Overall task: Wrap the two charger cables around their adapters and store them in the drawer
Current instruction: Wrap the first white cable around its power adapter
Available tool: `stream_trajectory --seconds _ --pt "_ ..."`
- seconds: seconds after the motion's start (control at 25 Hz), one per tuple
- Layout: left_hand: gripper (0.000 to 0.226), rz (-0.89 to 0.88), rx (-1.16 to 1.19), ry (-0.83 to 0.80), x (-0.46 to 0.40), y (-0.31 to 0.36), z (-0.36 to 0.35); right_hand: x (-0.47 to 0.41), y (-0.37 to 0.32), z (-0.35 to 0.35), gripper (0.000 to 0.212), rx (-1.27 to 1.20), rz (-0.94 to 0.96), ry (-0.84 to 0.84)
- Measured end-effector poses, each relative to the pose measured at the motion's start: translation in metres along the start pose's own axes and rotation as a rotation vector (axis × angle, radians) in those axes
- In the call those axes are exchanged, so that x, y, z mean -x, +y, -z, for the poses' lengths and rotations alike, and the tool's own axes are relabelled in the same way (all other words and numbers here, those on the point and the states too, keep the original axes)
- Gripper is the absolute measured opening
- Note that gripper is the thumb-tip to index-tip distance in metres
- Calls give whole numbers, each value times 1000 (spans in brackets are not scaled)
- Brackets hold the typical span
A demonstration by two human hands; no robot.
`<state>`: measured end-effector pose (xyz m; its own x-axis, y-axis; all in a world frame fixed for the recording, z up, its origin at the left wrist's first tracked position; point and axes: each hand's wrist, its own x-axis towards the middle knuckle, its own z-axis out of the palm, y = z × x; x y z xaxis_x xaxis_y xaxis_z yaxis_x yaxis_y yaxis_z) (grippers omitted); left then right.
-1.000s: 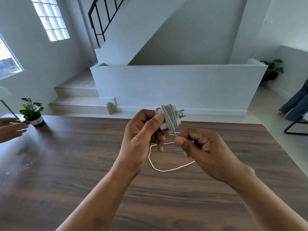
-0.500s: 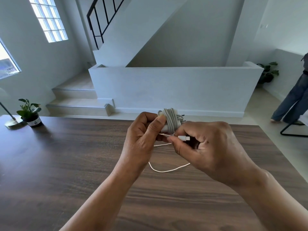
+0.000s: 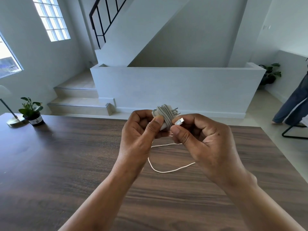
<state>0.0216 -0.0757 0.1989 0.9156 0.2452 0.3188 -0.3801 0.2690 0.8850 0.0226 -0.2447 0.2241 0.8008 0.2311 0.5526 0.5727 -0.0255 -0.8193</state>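
Above the wooden table (image 3: 66, 164), the left hand (image 3: 138, 137) is pinching the cable-wrapped adapter (image 3: 164, 117); just beside it, the right hand (image 3: 205, 140) is pinching the white connector (image 3: 179, 121), a loose cable loop (image 3: 166, 170) hanging below.

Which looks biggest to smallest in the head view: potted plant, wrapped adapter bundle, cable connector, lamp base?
1. potted plant
2. wrapped adapter bundle, partly hidden by fingers and nearer the camera, so unsure against the plant
3. lamp base
4. cable connector, clearly smallest
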Motion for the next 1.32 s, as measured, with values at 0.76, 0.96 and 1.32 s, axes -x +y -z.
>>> stream_trajectory --seconds 0.76,0.96,1.32 --pt "36 54 -36 7 1 20 -5 0 12 -9 13 171 215 196" --pt "32 60 -27 27 2 24 -4 -1 6 -7 6 137 187 138" --pt "35 81 -6 43 2 29 -7 0 7 -9 4 132 149 122"
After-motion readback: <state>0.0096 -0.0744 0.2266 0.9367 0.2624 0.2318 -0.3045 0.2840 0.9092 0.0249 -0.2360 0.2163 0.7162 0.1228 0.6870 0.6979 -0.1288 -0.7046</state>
